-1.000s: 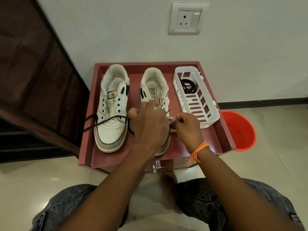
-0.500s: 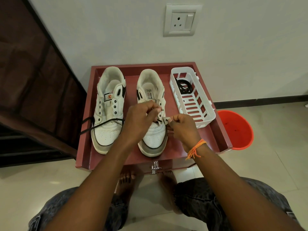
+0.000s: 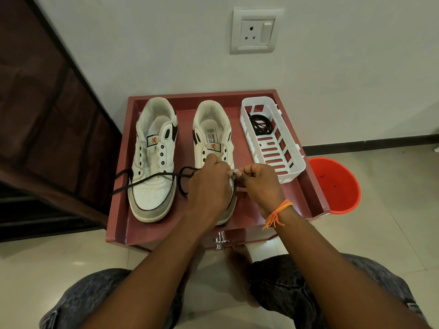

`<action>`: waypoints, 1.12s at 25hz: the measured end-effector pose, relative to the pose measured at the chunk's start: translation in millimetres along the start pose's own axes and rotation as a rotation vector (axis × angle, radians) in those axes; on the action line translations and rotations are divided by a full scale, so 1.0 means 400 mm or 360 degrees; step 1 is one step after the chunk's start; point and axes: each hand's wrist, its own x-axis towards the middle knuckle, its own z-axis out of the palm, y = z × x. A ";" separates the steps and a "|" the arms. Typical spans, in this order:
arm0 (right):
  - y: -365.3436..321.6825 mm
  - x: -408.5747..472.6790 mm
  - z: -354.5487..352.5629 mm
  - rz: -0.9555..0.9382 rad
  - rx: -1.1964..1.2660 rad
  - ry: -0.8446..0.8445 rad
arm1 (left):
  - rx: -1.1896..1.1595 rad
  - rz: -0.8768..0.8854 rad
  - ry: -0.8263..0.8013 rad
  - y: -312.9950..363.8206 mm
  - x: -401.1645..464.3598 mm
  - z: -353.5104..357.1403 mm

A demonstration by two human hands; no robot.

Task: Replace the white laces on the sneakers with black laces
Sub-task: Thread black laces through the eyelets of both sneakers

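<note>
Two white sneakers stand side by side, toes toward me, on a red tray-topped table (image 3: pixel 123 210). The left sneaker (image 3: pixel 153 162) has a black lace (image 3: pixel 152 178) through its lowest eyelets, with both ends trailing sideways. My left hand (image 3: pixel 210 186) covers the forefoot of the right sneaker (image 3: pixel 212 136), fingers curled over its lower eyelets. My right hand (image 3: pixel 259 184) pinches something small at that shoe's right edge, where a black lace runs down; what it pinches is too small to tell. A coiled black lace (image 3: pixel 260 125) lies in the white basket (image 3: pixel 292 170).
An orange bucket (image 3: pixel 337 186) stands on the floor right of the table. A dark wooden cabinet (image 3: pixel 47 115) fills the left side. A wall socket (image 3: pixel 256 32) is above the table, and a chrome drawer knob (image 3: pixel 221 239) sits at its front edge. My knees are below.
My left hand has slid back down over the right sneaker's forefoot after lifting toward its tongue. My right hand stays pinching at the shoe's right edge. The camera has tilted slightly.
</note>
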 end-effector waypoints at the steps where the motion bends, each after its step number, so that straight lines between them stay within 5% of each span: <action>1: -0.002 -0.002 0.000 -0.0002 -0.0002 -0.0005 | 0.0013 -0.0036 0.0004 0.004 -0.002 0.001; 20: -0.028 -0.024 -0.030 0.0201 0.0317 -0.0200 | -0.0490 -0.0217 0.0197 0.001 -0.004 0.010; 22: -0.028 -0.014 -0.029 0.0043 0.0095 -0.0154 | -0.0507 -0.0195 0.0207 -0.003 -0.002 0.009; 26: -0.014 0.007 -0.010 -0.0561 -0.1155 -0.0012 | -0.0484 -0.0141 0.0155 -0.009 0.002 0.006; 28: -0.012 -0.003 0.011 -0.0630 -0.1329 -0.0037 | -0.0430 -0.0027 0.0137 -0.014 0.001 0.005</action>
